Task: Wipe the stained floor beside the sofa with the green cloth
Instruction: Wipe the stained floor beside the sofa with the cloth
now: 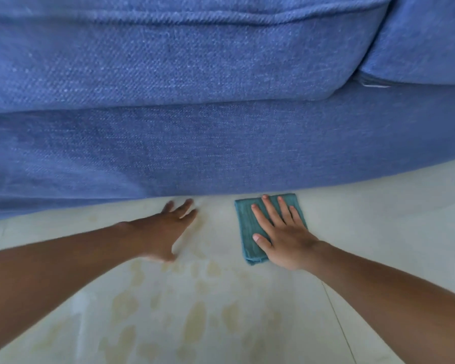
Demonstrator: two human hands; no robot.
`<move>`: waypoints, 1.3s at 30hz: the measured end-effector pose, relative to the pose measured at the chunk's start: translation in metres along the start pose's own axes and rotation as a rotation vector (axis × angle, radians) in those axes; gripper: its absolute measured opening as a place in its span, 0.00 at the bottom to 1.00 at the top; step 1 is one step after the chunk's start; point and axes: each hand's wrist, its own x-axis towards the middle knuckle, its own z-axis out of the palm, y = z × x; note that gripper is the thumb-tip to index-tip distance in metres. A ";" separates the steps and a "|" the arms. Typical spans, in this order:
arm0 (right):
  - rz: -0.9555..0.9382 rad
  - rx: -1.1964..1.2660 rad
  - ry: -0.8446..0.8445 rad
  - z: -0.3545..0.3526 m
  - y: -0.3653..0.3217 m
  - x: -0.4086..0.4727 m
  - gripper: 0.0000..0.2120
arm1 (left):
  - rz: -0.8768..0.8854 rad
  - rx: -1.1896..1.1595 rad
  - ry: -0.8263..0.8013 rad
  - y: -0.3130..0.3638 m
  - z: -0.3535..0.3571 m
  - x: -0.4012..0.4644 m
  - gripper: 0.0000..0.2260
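A folded green cloth (247, 227) lies flat on the pale tiled floor, close to the base of the blue sofa (195, 143). My right hand (281, 232) presses down on the cloth with the fingers spread and the palm covering its right half. My left hand (168, 227) rests on the bare floor to the left of the cloth, fingers apart, holding nothing, its fingertips near the sofa's bottom edge. Yellowish stains (192, 319) in several blotches spread over the floor between my forearms, nearer to me than the cloth.
The sofa fills the upper half of the view, with a seat cushion (168, 61) above its base and a second cushion (426, 43) at the right. A tile joint (336, 321) runs along the floor under my right forearm.
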 end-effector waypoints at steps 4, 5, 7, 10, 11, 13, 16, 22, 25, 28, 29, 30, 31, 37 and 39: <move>-0.056 -0.127 -0.200 -0.039 -0.011 0.027 0.33 | 0.001 -0.015 0.028 -0.001 -0.004 0.002 0.50; -0.048 -0.157 -0.241 -0.047 -0.014 0.031 0.34 | 0.003 -0.001 0.024 0.000 -0.005 0.002 0.50; -0.034 -0.177 -0.265 -0.056 -0.022 0.036 0.33 | 0.000 0.030 0.004 0.001 -0.007 0.001 0.50; -0.016 -0.099 -0.147 -0.046 -0.033 0.041 0.32 | 0.008 0.067 0.006 0.000 -0.010 0.002 0.51; -0.004 -0.051 -0.082 -0.037 -0.037 0.042 0.32 | 0.010 0.086 0.004 0.001 -0.011 0.004 0.52; 0.025 0.014 0.058 -0.020 -0.045 0.045 0.32 | 0.005 0.131 -0.004 0.005 -0.014 0.004 0.53; -0.024 0.028 0.170 -0.012 -0.062 0.050 0.32 | -0.012 0.164 -0.008 0.009 -0.014 0.002 0.54; -0.146 0.068 0.188 0.000 -0.073 0.028 0.30 | -0.004 0.131 -0.001 -0.001 -0.007 0.003 0.54; -0.039 0.103 0.210 0.017 -0.061 0.003 0.31 | -0.013 0.151 0.003 0.004 -0.006 0.001 0.53; 0.160 0.175 0.209 0.035 -0.044 -0.032 0.32 | -0.017 0.131 0.015 0.003 -0.002 -0.001 0.49; 0.239 0.199 0.207 0.044 -0.041 -0.048 0.32 | -0.017 0.117 0.016 0.001 0.001 -0.001 0.48; 0.325 0.215 0.210 0.054 -0.041 -0.066 0.33 | -0.016 0.109 0.015 0.000 0.004 -0.002 0.47; 0.414 0.228 0.221 0.067 -0.046 -0.085 0.35 | -0.017 0.105 0.011 -0.001 0.007 -0.003 0.45; 0.685 0.361 0.293 0.113 -0.132 -0.145 0.36 | -0.017 0.138 -0.001 0.001 0.004 -0.011 0.43; 0.630 0.323 0.296 0.111 -0.130 -0.141 0.36 | -0.020 0.146 -0.004 0.002 0.004 -0.011 0.43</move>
